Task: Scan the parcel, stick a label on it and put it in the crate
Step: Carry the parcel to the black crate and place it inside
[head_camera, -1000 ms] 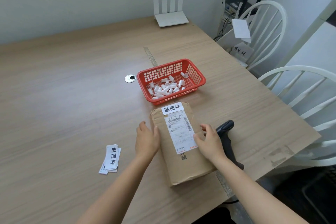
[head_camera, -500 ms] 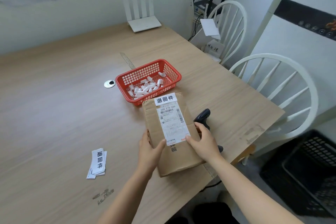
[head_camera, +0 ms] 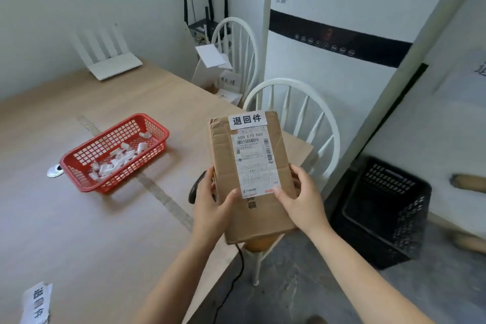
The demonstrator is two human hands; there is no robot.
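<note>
Parcel [head_camera: 252, 173]: brown cardboard box, held up off the tabletop, over its near right edge and in front of a white chair.
Left hand [head_camera: 214, 206]: fingers [head_camera: 210, 179] wrapped along the parcel's left side, thumb lying on its top face, grasping it.
Right hand [head_camera: 302, 198]: fingers curled round the parcel's right side, thumb pressed on the lower corner of the shipping label, grasping it.
Return label [head_camera: 247, 120]: white strip stuck across the far end of the parcel's top face, printed 退回件 in bold black.
Shipping label [head_camera: 256, 163]: long white sheet below the strip, reading "500 E73 065", with barcodes under it and along its right edge; the finer print is too small to read.
Box print: dark characters on the cardboard between the two thumbs, unreadable.
Scanner [head_camera: 196, 189]: black, mostly hidden behind the left hand, lying on the tabletop.
Spare labels [head_camera: 36, 302]: small stack at the near left edge, the same three characters blurred.
Red basket [head_camera: 79, 163]: on the tabletop to the left, with white curled paper scraps inside.
Tabletop [head_camera: 92, 231]: pale wood grain, a taped seam running across it.
Black crate [head_camera: 410, 208]: on the grey floor to the right, well apart from the parcel.
Room: white router at the far end of the tabletop, a second chair with handwritten cards, white walls.
</note>
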